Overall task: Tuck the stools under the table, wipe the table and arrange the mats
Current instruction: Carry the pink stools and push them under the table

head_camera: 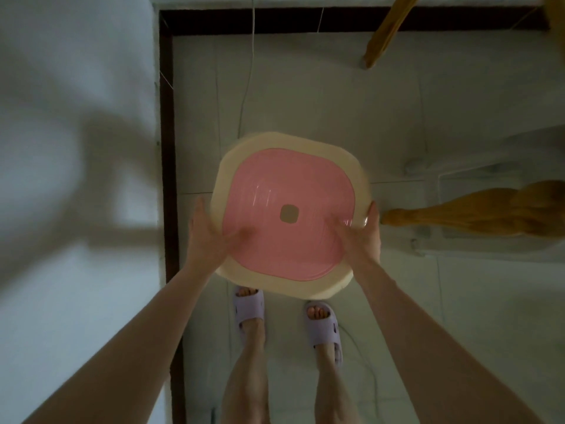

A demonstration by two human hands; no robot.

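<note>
A stool [290, 179] with a pink seat, a cream rim and a small square hole in the middle fills the centre of the head view, seen from straight above. My left hand [211, 234] grips its left edge, thumb lying on the pink top. My right hand [360, 237] grips the right edge, thumb on the seat as well. The stool's legs are hidden beneath the seat. It sits above the tiled floor, just ahead of my feet in lilac slippers [249, 307]. The view is blurred by motion.
A white wall [76, 148] with a dark skirting strip [166, 133] runs along the left and across the far side. Wooden table legs [385, 35] stand at the upper right and another wooden leg [474, 214] at the right. A thin white cord [247, 87] lies on the floor.
</note>
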